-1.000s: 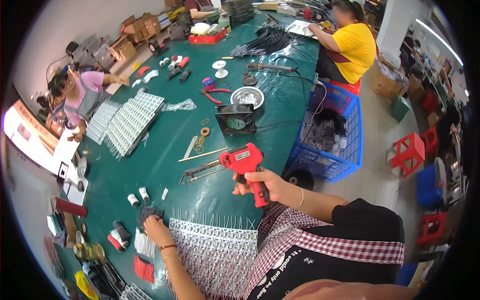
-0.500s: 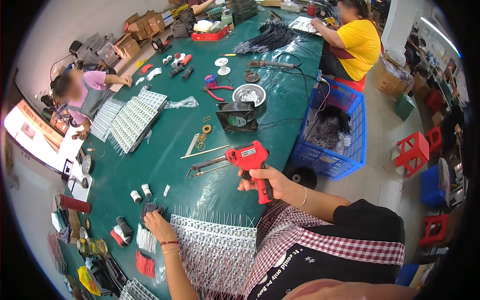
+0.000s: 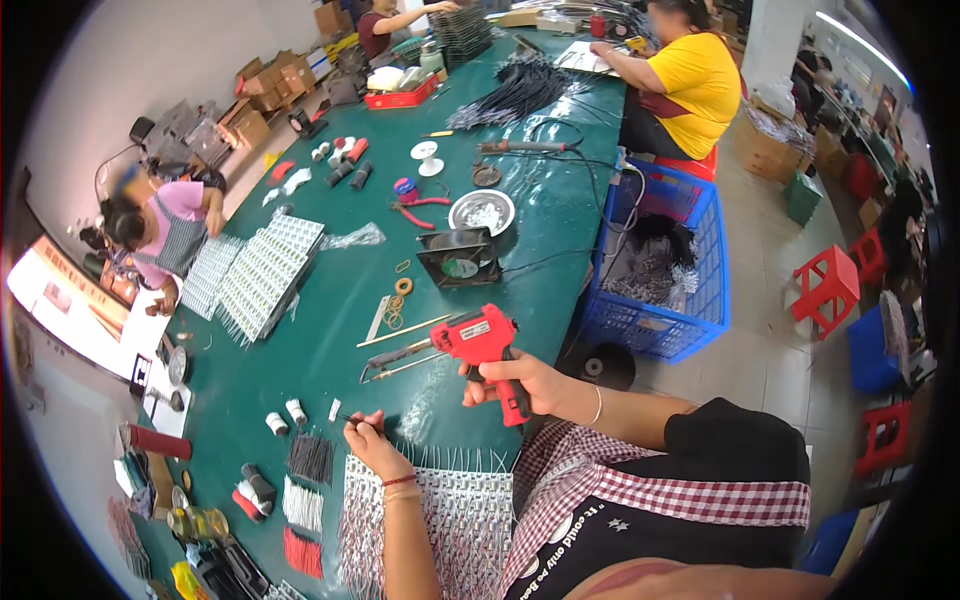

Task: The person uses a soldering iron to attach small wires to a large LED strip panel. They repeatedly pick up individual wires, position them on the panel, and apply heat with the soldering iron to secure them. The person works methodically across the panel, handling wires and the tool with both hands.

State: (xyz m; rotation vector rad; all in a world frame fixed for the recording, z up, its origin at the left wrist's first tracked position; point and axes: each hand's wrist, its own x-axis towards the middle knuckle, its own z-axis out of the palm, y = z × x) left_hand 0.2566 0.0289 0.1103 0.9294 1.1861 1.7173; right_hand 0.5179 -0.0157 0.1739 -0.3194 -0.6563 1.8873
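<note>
My right hand (image 3: 525, 382) is closed round the handle of a red soldering gun (image 3: 478, 338), its metal tip end pointing left over the table. In my left hand (image 3: 378, 447) the fingers pinch a thin black wire (image 3: 347, 418), whose tip pokes out to the left. Below that hand lies a panel of small white circuit boards (image 3: 435, 510) with wires sticking up along its far edge and reddish wires among the rows. Left of the panel are small piles of short wires: black wires (image 3: 311, 458), white wires (image 3: 303, 503) and red wires (image 3: 302, 552).
Beyond the gun stand a black fan (image 3: 460, 258), a metal bowl (image 3: 482, 212) and red-handled pliers (image 3: 420, 212). Rubber rings and thin sticks (image 3: 403, 332) lie nearer. A blue crate (image 3: 655, 290) stands off the table's right edge. Co-workers sit left and at the far right.
My left hand has moved up and right from the black wire pile, now pinching a black wire. The soldering gun has shifted slightly left and down. The view has tilted a little.
</note>
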